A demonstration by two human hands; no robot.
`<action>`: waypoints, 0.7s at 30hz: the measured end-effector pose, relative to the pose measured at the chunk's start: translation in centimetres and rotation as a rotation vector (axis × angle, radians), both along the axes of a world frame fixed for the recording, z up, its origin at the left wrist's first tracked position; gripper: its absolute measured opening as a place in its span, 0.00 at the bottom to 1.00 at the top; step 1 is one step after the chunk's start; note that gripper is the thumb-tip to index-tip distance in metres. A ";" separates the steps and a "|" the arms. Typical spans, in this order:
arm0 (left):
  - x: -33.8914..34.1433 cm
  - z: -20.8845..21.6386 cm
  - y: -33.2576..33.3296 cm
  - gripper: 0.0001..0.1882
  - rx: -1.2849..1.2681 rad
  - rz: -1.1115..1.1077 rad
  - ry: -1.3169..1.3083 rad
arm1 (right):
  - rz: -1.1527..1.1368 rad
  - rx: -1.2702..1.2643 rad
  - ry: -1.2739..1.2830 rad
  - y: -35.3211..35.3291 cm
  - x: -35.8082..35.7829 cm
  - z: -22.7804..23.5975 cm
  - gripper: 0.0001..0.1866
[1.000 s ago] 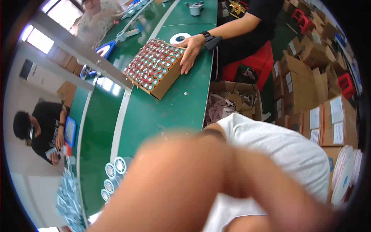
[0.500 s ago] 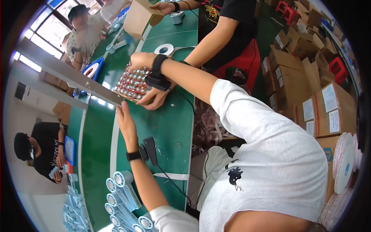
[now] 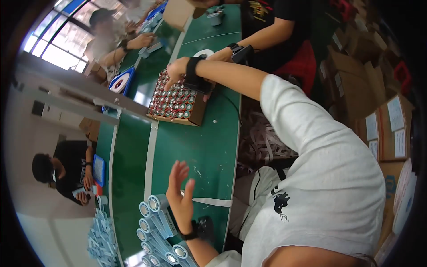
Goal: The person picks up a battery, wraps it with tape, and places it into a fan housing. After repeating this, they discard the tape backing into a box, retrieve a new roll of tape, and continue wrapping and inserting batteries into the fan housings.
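A cardboard box point(image 3: 195, 116) stands on the green table, packed with small round silver-topped parts point(image 3: 171, 104) with red wires. My right hand point(image 3: 178, 71) curls over the box's far end, its thumb lying down over the parts; some of its fingers are hidden behind the hand. My left hand point(image 3: 181, 200) is raised over the table with fingers apart, holding nothing. Beside it, to the left, lies a pile of light blue plastic housings point(image 3: 155, 222) with round heads and flat handles. A co-worker's hand point(image 3: 221, 55) is just beyond my right wrist.
A white tape roll point(image 3: 204, 53) lies beyond the box. A metal post point(image 3: 89, 84) crosses at left. Co-workers sit across the table, near a blue tray point(image 3: 122, 83) and more light blue housings point(image 3: 101, 236). Cartons point(image 3: 387, 129) are stacked at right.
My left hand has drawn back from the box toward the light blue housings, its fingers spreading. The box now rests flatter on the table. The co-worker's hand beneath it has pulled away.
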State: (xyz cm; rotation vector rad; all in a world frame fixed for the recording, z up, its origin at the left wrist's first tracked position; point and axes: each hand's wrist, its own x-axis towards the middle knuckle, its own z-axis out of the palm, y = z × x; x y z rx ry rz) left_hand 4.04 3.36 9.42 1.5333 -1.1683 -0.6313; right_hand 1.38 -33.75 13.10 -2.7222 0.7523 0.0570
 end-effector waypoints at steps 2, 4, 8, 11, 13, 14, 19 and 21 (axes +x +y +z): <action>0.6 0.3 4.0 0.22 0.106 0.020 -0.012 | -0.039 -0.516 -0.189 4.3 0.1 -1.7 0.47; 1.3 -0.8 6.5 0.22 0.071 0.097 0.040 | 0.177 -0.461 -0.212 4.5 2.5 -2.5 0.45; 1.4 -3.4 10.4 0.21 0.012 0.238 0.161 | 0.562 -0.362 -0.263 4.3 6.0 -3.8 0.37; 0.8 -4.6 11.6 0.21 0.018 0.285 0.246 | 0.557 -0.424 -0.265 3.8 6.8 -4.2 0.30; 0.8 -4.4 12.1 0.22 -0.023 0.301 0.278 | 0.641 -0.357 -0.274 3.4 7.3 -4.0 0.24; 0.8 -4.3 12.2 0.22 -0.048 0.311 0.294 | 0.685 -0.326 -0.277 3.3 7.6 -3.8 0.22; 0.6 -4.1 12.4 0.22 -0.090 0.249 0.395 | 0.742 -0.374 -0.303 2.8 8.3 -3.7 0.19; 0.7 -4.1 12.3 0.23 -0.069 0.213 0.407 | 0.799 -0.403 -0.355 2.7 8.5 -3.7 0.18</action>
